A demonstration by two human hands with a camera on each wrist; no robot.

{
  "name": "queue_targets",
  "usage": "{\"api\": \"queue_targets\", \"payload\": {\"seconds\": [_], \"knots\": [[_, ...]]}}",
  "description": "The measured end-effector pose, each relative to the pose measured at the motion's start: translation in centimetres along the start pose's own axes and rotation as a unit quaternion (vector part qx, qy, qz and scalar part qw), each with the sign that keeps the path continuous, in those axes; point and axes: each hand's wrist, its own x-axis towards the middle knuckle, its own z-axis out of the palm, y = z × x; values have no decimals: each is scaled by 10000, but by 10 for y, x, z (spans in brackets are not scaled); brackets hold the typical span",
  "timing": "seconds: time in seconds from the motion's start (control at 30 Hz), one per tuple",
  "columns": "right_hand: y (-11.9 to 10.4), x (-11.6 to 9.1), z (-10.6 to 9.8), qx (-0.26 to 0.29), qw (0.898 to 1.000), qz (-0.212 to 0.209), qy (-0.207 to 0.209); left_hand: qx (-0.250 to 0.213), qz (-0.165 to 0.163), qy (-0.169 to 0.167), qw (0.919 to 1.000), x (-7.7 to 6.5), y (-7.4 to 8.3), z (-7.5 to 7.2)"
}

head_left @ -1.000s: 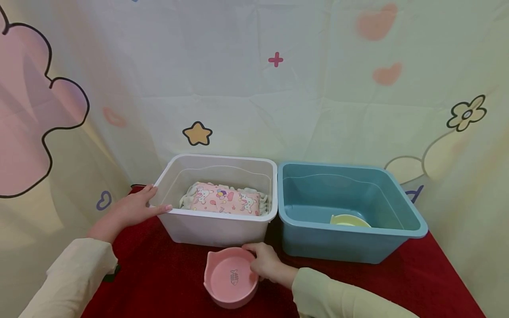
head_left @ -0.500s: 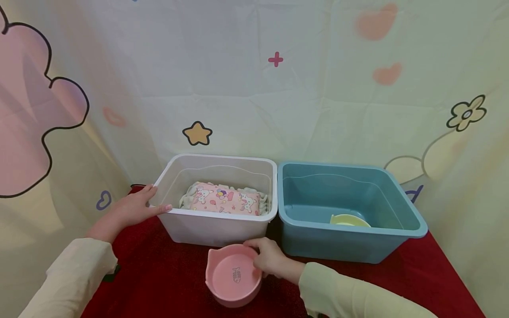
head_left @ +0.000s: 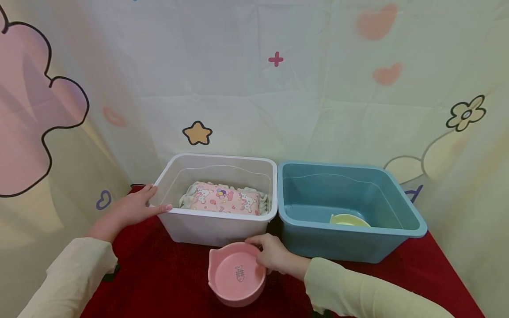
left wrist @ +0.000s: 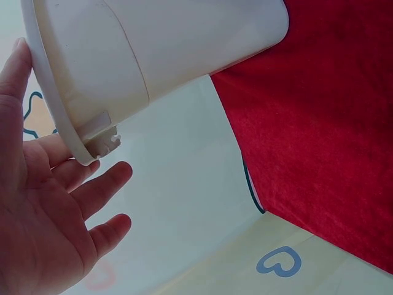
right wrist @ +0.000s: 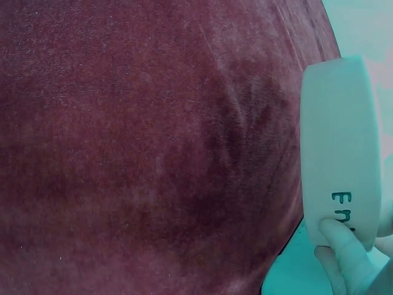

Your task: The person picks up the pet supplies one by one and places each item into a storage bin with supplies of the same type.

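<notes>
A pink bowl [head_left: 236, 276] with cat-ear points and a fishbone drawing inside is over the red cloth in the head view. My right hand [head_left: 274, 254] pinches its right rim. Dark letters mark the bowl's side [right wrist: 341, 141] in the right wrist view, colours washed to teal, with fingers [right wrist: 347, 252] against it. At the front left corner of a white bin [head_left: 214, 227], my left hand [head_left: 133, 207] rests on the rim. Its fingers [left wrist: 104, 190] are spread and loosely extended around the corner in the left wrist view. Inside that bin lies a pink patterned pillow [head_left: 226, 201] with white ruffles.
A blue bin [head_left: 338, 243] stands right beside the white one, with a pale yellow dish [head_left: 350, 220] in it, partly hidden by the front wall. Red cloth [head_left: 159, 282] covers the table. A printed curtain [head_left: 238, 79] hangs close behind both bins.
The right hand has shifted the pink bowl slightly to the right and a little toward the bins. My left hand and both bins have stayed in place.
</notes>
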Motion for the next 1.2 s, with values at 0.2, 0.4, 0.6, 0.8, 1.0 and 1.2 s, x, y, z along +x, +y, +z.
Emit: {"api": "queue_targets", "payload": {"seconds": [0.2,0.4,0.6,0.8,1.0,1.2], "knots": [[-7,-5,-7,-78,9999,-42,-67,26,9,11,10000,1,-1,0],[-13,-8,-13,-150,9998,-81,-56,42,45,26,10000,1,-1,-1],[-14,-10,-16,-214,9997,-68,-45,57,41,14,10000,1,-1,-1],[-15,-11,-18,-190,9998,-33,-106,116,18,15,9999,1,-1,-1],[-18,-15,-22,-190,9997,40,-135,196,38,80,9998,1,0,0],[-21,-19,-29,-175,9997,21,-141,258,85,173,9995,1,-1,1]]}}
